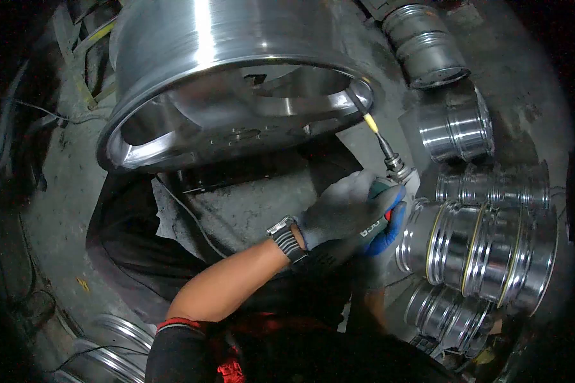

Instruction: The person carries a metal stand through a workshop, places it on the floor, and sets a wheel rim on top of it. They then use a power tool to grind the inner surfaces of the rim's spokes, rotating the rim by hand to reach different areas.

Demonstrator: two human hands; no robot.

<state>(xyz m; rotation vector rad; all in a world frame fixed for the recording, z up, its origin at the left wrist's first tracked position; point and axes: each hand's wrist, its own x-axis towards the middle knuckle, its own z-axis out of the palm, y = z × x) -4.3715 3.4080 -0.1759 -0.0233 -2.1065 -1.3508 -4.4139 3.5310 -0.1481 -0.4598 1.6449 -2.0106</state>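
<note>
A die grinder (395, 167) with a long shaft is held in both my gloved hands. My left hand (338, 207), in a grey glove below a wristwatch (284, 237), wraps over the tool's dark green body. Blue-coated fingers of my right hand (387, 237) close around the body from the right side. The shaft, with a yellow band (370, 122), points up and left. Its tip overlaps the inner right edge of a large polished metal wheel rim (236, 45), whose open face is towards me. The wheel stands above my spread legs.
Several shiny wheels (473, 249) stand stacked along the right side, with more at the upper right (426, 48). Other rims (112, 351) lie at the lower left. A cable (188, 214) runs across the floor between my legs. A metal frame (86, 54) is at the upper left.
</note>
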